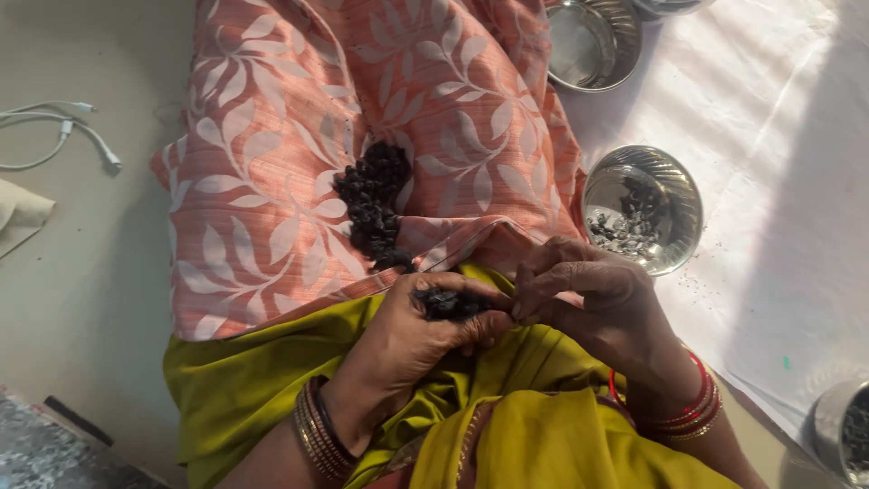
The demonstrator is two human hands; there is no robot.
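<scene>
My left hand [412, 340] is cupped around a clump of small dark dried pieces [448, 303] over my lap. My right hand [588, 294] meets it from the right, fingertips pinched on one piece at the clump's edge. A larger pile of the same dark pieces [373, 204] lies on the peach leaf-patterned cloth [272, 181] draped over my knees, just beyond my hands. A steel bowl [674, 181] to the right holds several dark and pale bits. Bangles sit on both wrists.
An empty steel bowl [593, 41] stands at the top, on a white sheet [769, 109]. Another steel vessel [842, 430] shows at the lower right edge. A white cable [63, 136] lies on the floor at left, with a folded cloth [18, 213] below it.
</scene>
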